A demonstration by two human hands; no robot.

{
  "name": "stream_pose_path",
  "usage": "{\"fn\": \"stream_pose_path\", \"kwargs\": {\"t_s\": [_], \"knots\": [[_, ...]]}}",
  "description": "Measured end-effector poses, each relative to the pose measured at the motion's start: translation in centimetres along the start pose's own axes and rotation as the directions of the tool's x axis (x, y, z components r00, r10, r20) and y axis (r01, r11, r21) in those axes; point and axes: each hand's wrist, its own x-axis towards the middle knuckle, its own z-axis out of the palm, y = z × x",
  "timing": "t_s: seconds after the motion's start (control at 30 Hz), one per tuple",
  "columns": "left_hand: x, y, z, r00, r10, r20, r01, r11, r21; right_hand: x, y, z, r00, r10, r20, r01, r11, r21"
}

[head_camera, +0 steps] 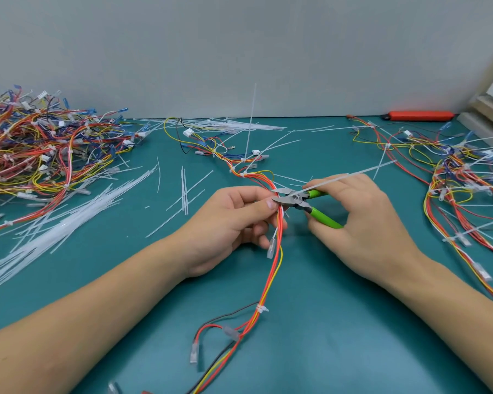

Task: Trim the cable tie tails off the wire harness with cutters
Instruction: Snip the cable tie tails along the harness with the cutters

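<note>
A wire harness [273,277] of red, orange and yellow wires runs from the far middle of the green mat toward me. My left hand [228,223] pinches the bundle between thumb and fingers. My right hand [362,220] grips the green-handled cutters [305,201]. Their metal jaws stand apart at the bundle, right next to my left thumb. A long white cable tie tail [345,177] slants up and to the right from the jaws, across my right fingers. Lower on the harness sits a tie [262,308] with a short stub.
A big heap of harnesses [40,149] lies at the far left, with loose white tie tails [57,228] strewn before it. More harnesses with long tails [461,177] lie at the right. A red tool [419,115] rests by the back wall.
</note>
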Motion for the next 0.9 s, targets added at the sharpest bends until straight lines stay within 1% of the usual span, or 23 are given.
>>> {"fn": "stream_pose_path", "kwargs": {"t_s": [0.4,0.53,0.67,0.9], "knots": [[-0.08,0.26,0.22,1.0,-0.003,-0.007,0.003,1.0,0.023,0.06,0.04,-0.37,0.999,0.025,0.039,-0.025,1.0,0.001],[-0.12,0.3,0.25,1.0,-0.005,-0.007,0.005,1.0,0.021,0.07,-0.16,-0.67,0.999,0.044,0.008,-0.044,0.999,-0.028],[-0.17,0.3,0.26,1.0,-0.008,-0.015,0.008,1.0,0.009,-0.08,-0.24,-0.27,0.999,0.029,0.025,-0.029,0.999,0.016],[-0.06,0.12,0.17,1.0,-0.01,-0.018,0.01,1.0,-0.006,-0.06,0.03,0.07,0.999,0.011,0.04,-0.012,1.0,0.018]]}}
